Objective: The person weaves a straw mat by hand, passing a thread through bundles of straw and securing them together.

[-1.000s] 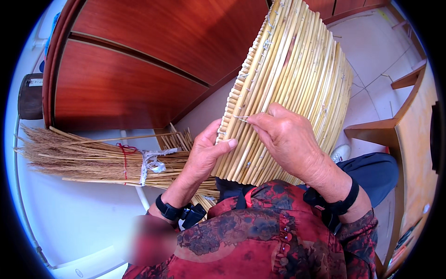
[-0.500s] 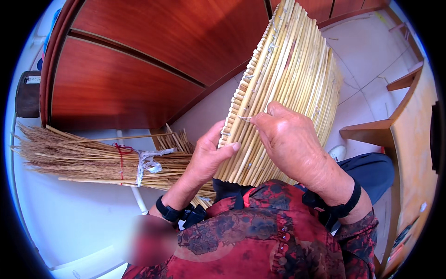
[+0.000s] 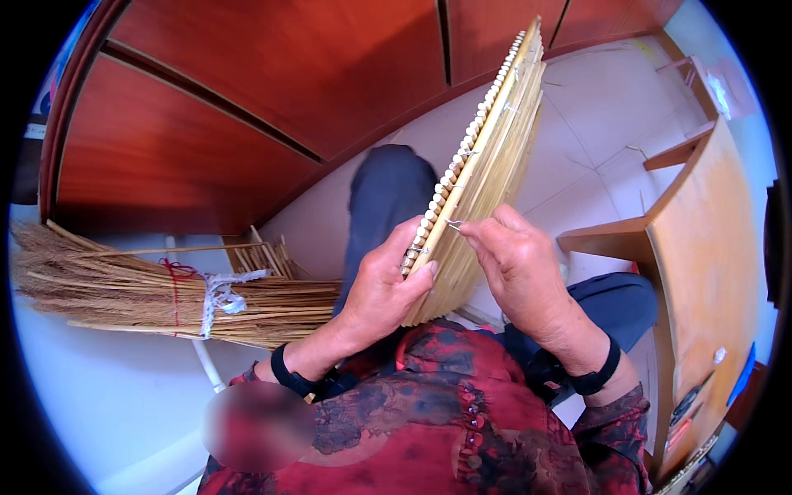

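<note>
- The left hand (image 3: 381, 285) grasps the lower end of the stalk panel (image 3: 487, 165)
- The right hand (image 3: 520, 264) pinches a thin tie (image 3: 454, 224) against its face
- The panel stands tilted between the legs (image 3: 388, 194), a bound bundle (image 3: 280, 301) farther left

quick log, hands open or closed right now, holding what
Left hand: closed on the stalk panel by its edge.
Right hand: closed, pinching a thin strand.
</note>
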`<action>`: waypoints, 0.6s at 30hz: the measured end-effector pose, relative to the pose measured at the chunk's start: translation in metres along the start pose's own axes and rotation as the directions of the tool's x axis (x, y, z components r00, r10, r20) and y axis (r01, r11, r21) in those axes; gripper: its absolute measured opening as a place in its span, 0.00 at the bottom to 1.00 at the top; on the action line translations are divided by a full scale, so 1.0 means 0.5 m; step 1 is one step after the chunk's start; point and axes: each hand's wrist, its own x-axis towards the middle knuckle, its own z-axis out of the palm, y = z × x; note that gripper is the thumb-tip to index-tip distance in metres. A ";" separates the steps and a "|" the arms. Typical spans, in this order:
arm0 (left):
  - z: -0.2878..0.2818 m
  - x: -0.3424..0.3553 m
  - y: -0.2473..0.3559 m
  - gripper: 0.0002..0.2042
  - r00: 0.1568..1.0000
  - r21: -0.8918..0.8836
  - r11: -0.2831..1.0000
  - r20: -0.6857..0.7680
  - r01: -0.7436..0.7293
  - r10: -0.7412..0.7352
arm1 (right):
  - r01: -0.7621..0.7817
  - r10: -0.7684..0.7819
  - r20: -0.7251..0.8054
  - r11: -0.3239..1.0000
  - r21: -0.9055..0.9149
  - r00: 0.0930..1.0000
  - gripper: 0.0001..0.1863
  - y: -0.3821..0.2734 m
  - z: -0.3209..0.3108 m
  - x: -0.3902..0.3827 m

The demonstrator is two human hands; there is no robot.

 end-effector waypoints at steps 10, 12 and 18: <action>0.022 0.019 -0.057 0.22 0.997 0.095 0.995 0.067 0.023 -0.030 | -0.100 0.100 -0.030 0.995 0.011 0.994 0.04 0.059 0.032 -0.032; 0.020 0.025 -0.060 0.22 0.996 0.070 0.996 0.061 0.063 -0.067 | -0.109 0.109 0.003 0.994 -0.002 0.994 0.05 0.067 0.030 -0.027; 0.024 0.027 -0.038 0.22 0.991 0.066 0.991 0.057 0.116 -0.120 | -0.133 0.133 0.075 0.991 0.003 0.988 0.06 0.069 0.002 -0.028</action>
